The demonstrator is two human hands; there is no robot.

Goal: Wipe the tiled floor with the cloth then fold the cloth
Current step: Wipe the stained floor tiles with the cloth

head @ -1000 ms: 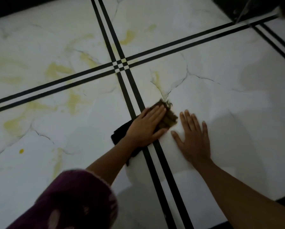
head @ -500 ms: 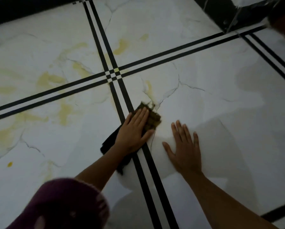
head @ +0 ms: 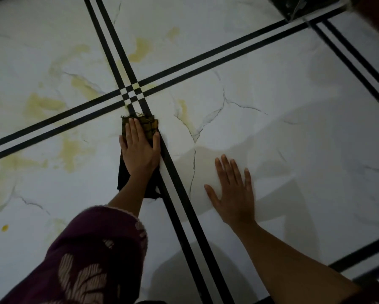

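I see my left hand (head: 139,150) spread flat, palm down, pressing the cloth (head: 150,126) onto the tiled floor (head: 272,88) — fingers extended and close together, not curled around anything. The cloth's olive, frayed edge shows just beyond the fingertips (head: 132,123), and its darker part trails back under the wrist. It lies across the double black stripes (head: 182,205), just short of where they cross another pair. My right hand (head: 233,191) lies flat on bare tile well to the right of the cloth — fingers slightly fanned, holding nothing. Yellowish stains (head: 42,105) mark the tiles left of my left fingers. A maroon patterned sleeve (head: 91,260) covers my left forearm.
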